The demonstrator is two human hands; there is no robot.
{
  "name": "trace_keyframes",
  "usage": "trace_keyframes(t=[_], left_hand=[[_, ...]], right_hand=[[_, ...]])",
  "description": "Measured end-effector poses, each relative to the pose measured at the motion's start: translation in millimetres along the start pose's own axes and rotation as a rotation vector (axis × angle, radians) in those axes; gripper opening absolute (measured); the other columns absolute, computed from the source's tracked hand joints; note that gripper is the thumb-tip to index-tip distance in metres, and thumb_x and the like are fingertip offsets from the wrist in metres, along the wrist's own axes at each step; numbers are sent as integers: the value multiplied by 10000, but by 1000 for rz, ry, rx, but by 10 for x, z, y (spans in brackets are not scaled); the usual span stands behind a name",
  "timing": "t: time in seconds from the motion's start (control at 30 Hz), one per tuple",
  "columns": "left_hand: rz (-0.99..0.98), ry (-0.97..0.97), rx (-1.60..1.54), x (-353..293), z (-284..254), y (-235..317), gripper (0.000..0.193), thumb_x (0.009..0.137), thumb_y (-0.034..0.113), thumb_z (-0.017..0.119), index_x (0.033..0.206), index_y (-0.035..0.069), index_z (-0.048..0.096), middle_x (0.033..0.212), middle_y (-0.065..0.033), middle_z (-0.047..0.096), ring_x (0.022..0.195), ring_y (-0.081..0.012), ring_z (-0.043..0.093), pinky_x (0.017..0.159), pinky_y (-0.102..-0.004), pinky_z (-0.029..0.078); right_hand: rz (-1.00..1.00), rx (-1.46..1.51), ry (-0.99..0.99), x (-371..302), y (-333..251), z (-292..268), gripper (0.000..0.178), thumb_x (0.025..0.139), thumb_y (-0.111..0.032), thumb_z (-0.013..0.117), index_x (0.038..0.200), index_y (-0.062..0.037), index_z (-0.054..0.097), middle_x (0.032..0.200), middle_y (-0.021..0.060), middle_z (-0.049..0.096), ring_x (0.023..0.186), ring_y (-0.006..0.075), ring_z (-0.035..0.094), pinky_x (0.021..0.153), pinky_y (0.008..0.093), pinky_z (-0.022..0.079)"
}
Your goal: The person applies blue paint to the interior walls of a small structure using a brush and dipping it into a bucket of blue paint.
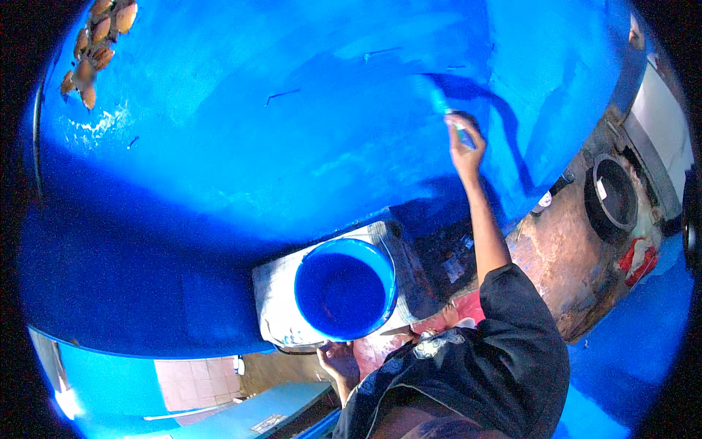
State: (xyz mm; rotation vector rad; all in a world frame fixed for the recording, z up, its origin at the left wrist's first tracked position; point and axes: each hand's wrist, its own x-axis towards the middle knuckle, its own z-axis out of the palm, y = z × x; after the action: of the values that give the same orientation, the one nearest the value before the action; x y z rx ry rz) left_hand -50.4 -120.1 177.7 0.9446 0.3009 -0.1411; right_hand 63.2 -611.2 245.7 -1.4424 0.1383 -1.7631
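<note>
My right hand [468, 145] is raised to the blue wall [314, 139], fingers pinched round what looks like a paintbrush [443, 102]. Motion smears the brush, and its light tip meets the wall. Below stands a blue bucket [388, 272] with dark blue paint [340, 294] inside, on a pale, cloth-like covered stand [274, 304]. At the near side of the bucket is my left hand [340, 360]. It touches or almost touches the bucket, its fingertips partly hidden, so its grip is unclear.
Thin nails or hooks [281, 94] jut from the wall, and a cluster of brown shell-like shapes [101, 29] hangs at upper left. A black tub [613, 196] and a red-and-white cloth or wrapper [638, 261] lie on the floor at right. A blue ledge [281, 406] is at lower left.
</note>
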Motion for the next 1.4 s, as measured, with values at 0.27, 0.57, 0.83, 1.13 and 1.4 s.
trace_keyframes(t=[0.27,0.57,0.83,1.13,1.4], left_hand=[[-9,8,-33,-86,17,-52,374,859,405,510,1066,102,585,1057,-45,641,984,-233,579,858,-413,422],[14,69,-18,-121,2,-99,424,893,507,439,993,111,554,1026,-40,606,986,-268,555,859,-466,400],[-24,45,7,-187,-3,-101,500,830,451,532,1168,82,550,1100,-52,622,982,-221,573,847,-369,433],[-28,8,-58,-56,-54,-173,425,883,523,458,954,119,568,1004,-75,621,941,-295,562,803,-459,428],[-61,76,-73,-121,-16,-250,419,886,520,452,914,130,602,1059,-46,620,1000,-272,548,881,-455,404]], right_hand=[[4,-171,6,-219,-218,-10,143,803,51,634,915,-22,687,927,110,680,905,217,632,810,321,487],[-20,-33,-132,-52,184,-64,131,799,23,664,904,-50,696,954,85,691,913,193,642,810,306,492],[21,-299,84,-89,134,-471,99,843,17,622,917,-6,684,939,96,688,890,207,631,808,327,490],[14,88,-349,-772,-443,855,169,768,-2,698,909,-95,691,941,100,653,890,242,642,738,329,514],[-73,30,-120,-428,-166,637,138,779,41,668,892,-37,680,916,85,683,861,207,643,753,311,500]])
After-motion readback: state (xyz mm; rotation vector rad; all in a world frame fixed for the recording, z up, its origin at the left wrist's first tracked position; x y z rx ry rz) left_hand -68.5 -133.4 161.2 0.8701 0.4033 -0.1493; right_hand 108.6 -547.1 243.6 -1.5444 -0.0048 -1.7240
